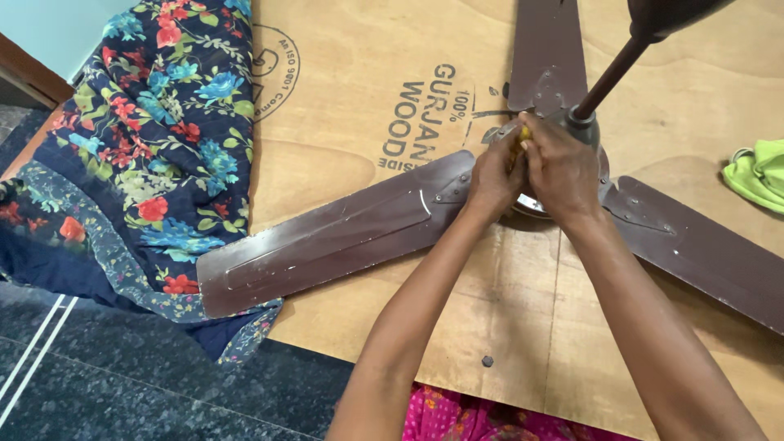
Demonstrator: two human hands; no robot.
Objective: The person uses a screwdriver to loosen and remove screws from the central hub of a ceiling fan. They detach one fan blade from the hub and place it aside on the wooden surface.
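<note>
Nearest to me, a bit of pink patterned cloth [465, 416] shows at the bottom edge, and my two forearms reach out from there over the plywood board [523, 327], where a small dark screw [487, 360] lies by itself, well apart from my hands. Farther out, my left hand [492, 181] and right hand [562, 169] meet at the hub of the brown ceiling fan [539, 204], which lies flat on the board. Both hands are curled tight, pressed against each other around a small yellow thing [524, 134] at the hub; I cannot tell what it is or which hand grips it. One fan blade [327, 241] stretches left, its tip lying over the flowered dark-blue cloth [155, 139]; another blade [702, 249] runs right. The downrod [608, 77] rises from the hub just past my right hand. A green cloth [759, 173] lies at the far right.
</note>
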